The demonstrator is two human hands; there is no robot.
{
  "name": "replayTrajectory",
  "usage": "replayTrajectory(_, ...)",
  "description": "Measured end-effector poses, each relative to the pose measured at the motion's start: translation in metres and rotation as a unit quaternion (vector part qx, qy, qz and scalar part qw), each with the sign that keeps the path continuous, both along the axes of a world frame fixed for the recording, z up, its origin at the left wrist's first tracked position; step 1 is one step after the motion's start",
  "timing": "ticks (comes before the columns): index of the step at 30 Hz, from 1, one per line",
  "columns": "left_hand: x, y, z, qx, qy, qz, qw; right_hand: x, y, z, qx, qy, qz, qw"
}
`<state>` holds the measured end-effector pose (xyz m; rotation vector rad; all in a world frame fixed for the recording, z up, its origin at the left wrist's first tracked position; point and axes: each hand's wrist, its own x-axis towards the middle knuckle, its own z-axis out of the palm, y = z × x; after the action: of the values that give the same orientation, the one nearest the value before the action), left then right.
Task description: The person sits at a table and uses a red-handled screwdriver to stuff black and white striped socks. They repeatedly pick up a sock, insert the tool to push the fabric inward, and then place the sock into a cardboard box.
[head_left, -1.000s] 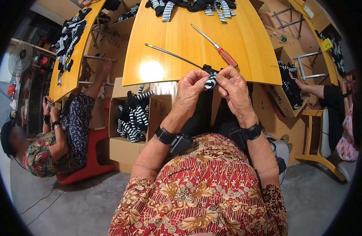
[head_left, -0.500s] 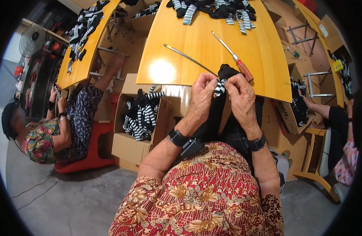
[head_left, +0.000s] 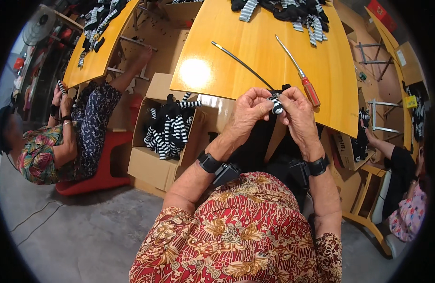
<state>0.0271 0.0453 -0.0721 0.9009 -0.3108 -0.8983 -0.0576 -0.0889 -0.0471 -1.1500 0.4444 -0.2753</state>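
Observation:
A small black-and-white striped fabric tube [head_left: 277,104] is pinched between my two hands at the table's near edge. My left hand [head_left: 250,111] grips its left side with thumb and fingers. On its right side, my right hand [head_left: 297,112] is closed in the same way. Black cloth of the piece shows just beyond my fingertips. A thin dark rod [head_left: 243,64] with a yellow band lies slantwise on the table, its near end reaching my fingers. Right of it rests a screwdriver [head_left: 308,86] with a red handle, close to my right hand.
Striped and black fabric pieces [head_left: 293,14] are heaped at the far side of the yellow table [head_left: 208,101]. A cardboard box [head_left: 153,167] full of striped pieces stands at my left. One person [head_left: 52,146] sits at left, another [head_left: 399,188] at right, beside another box [head_left: 347,151].
My view has shifted, so the table sits further right and higher. Both hands have drawn closer together, and the striped end now points down between them.

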Motion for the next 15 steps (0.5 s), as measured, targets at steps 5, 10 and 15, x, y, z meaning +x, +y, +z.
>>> replayTrajectory(5,0.013,0.002,0.006,0.02,-0.025,0.035,0.999,0.014,0.003,0.014,-0.069,0.014,0.018,0.997)
replayTrajectory(10,0.022,0.007,0.005,0.039,0.034,0.008,0.999,0.027,0.005,0.028,-0.321,0.028,0.017,0.947)
replayTrajectory(15,0.038,0.013,0.001,-0.02,0.116,-0.048,0.992,0.048,0.015,0.03,-0.399,0.0,-0.024,0.917)
